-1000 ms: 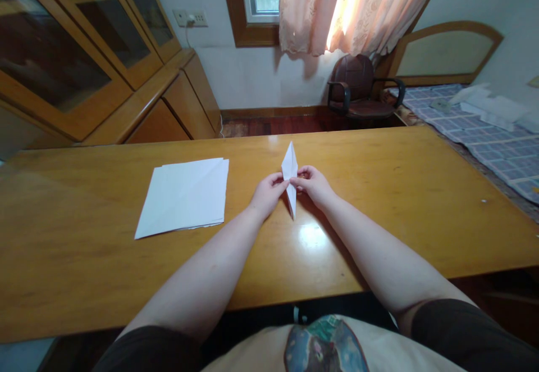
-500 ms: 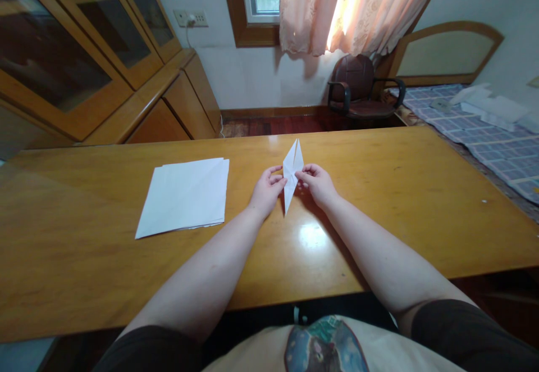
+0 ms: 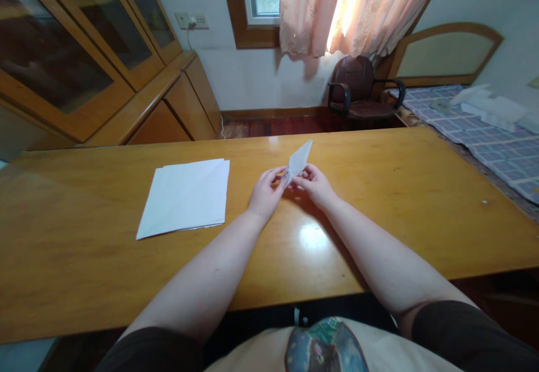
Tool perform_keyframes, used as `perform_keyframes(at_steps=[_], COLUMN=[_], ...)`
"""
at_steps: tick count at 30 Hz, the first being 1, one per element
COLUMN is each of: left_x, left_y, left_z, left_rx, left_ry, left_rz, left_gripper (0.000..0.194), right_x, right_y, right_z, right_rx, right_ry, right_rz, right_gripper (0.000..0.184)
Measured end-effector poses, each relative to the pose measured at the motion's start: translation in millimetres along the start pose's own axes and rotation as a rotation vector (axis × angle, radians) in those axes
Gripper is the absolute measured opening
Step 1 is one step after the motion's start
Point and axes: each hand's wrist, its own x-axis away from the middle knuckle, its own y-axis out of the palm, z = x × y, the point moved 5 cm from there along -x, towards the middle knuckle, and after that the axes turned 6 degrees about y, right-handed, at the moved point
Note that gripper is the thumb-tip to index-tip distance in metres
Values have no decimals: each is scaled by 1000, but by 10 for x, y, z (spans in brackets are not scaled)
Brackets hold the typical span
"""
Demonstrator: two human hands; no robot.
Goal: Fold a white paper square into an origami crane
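Note:
A small piece of folded white paper [image 3: 299,159] is held up between my two hands, just above the table. Its upper part leans to the right and ends in a point. My left hand [image 3: 266,192] pinches the lower left of the paper with thumb and fingers. On the other side, my right hand [image 3: 314,185] grips its lower right edge, thumb in front. Fingertips partly hide the paper's lower end.
A stack of white paper sheets [image 3: 185,196] lies on the wooden table [image 3: 391,203], left of my hands. Beyond the table are a brown armchair [image 3: 356,88], a bed [image 3: 475,130] at the right and a wooden cabinet [image 3: 138,110] at the left.
The folded paper has turned and tilted to the right. Its long lower point, which pointed toward me, no longer shows. Both hands have kept hold and moved slightly closer together.

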Motion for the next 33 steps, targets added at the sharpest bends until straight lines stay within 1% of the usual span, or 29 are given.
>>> perform_keyframes(at_steps=[3,5,10,12,16,22,26,30,33], left_x=[10,18,53,59,48,42,43,50,49], left_y=[62,91,169,194,203,200,209,232,229], left_z=[67,66,-107,-158,-170,-94,-113,-180,-203], left_rx=[68,116,400,480,509,530,546,606,632], left_ry=[26,-1,-230,-280,-292,-318,-346,-381,-398], left_rz=[-91,-114,-54,-38,-44,-79,-82,-53,-9], left_gripper=[17,18,20,21,23,27,27,30,26], right_x=[-13,-10,12,16,18,14,16,24,27], right_y=[-41,-53,-9,-6,-18,-34,-27,-30,-31], right_z=[28,34,43,45,46,30,37,35,34], right_rx=[3,10,19,13,14,57,61,43,53], right_ry=[23,31,73,80,73,18,46,63,70], right_rz=[12,23,-1,10,37,76,74,82,91], right_gripper=[41,41,40,39,40,39,34,28,22])
